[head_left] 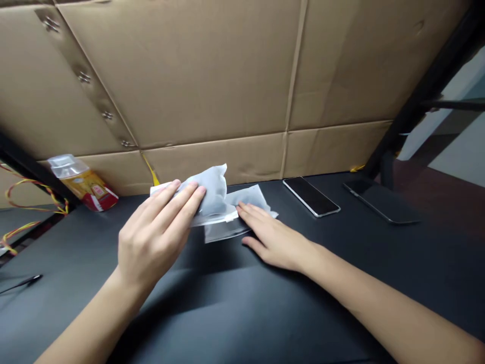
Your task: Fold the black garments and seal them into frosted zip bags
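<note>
- Bare and long, the left arm (89,316) and the right arm (379,306) reach in over the black table (235,326).
- One frosted zip bag (212,191) is in the left hand (153,235), near the middle of the view. The left hand's grip is pinching it, with the fingers on top; the thumb is hidden. A small white slider (231,217) sits on its near edge.
- Another frosted bag (223,233) lies on the table, partly hidden by the one in the left hand. The right hand (271,230) rests on it. Its grip is spread, fingers flat on the bag and thumb out to the side. I cannot tell what is inside the bags.
- To the right lies a phone with a silver rim (311,196), its dark screen up.
- Farther right lies a flat, dark, blurry device (381,202).
- On the far left is a yellow and red drink bottle (85,183) with a clear top.
- Red and yellow wires (34,187) curl beside it, at the table's edge.
- Nearer on the left is a thin black thing (30,280), a pen or a cord.
- Behind everything is a brown cardboard wall (204,81).
</note>
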Available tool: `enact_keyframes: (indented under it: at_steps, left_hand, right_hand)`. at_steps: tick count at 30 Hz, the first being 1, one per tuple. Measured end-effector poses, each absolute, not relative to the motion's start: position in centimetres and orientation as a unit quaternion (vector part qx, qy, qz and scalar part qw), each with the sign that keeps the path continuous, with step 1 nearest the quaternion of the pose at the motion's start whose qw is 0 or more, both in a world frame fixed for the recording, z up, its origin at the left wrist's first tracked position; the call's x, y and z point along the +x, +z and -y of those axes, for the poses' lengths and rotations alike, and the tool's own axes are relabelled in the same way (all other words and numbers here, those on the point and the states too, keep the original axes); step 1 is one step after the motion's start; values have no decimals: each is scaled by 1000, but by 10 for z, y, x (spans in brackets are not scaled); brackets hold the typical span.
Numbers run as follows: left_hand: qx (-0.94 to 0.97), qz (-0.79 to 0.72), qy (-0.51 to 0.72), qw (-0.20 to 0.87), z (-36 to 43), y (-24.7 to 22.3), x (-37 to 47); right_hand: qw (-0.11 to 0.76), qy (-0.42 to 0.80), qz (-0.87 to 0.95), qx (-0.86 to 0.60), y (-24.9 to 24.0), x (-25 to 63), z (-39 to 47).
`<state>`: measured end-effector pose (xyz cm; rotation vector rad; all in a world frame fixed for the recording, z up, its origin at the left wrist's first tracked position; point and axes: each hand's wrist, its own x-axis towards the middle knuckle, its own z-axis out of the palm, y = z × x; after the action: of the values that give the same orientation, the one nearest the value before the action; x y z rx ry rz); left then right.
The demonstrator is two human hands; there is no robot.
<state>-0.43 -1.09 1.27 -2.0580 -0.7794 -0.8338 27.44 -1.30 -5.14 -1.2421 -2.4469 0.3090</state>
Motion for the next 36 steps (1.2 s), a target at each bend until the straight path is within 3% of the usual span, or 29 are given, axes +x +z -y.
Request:
enact_keyframes:
  at_steps: [3,7,12,19,29,36]
  left_hand:
    - [-827,331,-292,347,3,0,5]
    - [-889,378,-173,193,-8,-13,12]
    - [-862,404,-281,117,-16,-14,11]
    - [-892,429,-131,58,-28,-42,21]
    - [-887,445,-96,69,-51,-27,-9]
    - [-838,531,-72,100,-73,2,-66]
  right_hand:
    - [253,174,872,-381,-46,252,30]
    - [335,206,837,-380,-39,256,31]
    - [415,149,776,-450,-37,280,13]
    - [269,99,798,-530,-47,284,5]
    - [303,165,804,-484,-55,285,8]
    - [249,129,837,-470,-51,281,12]
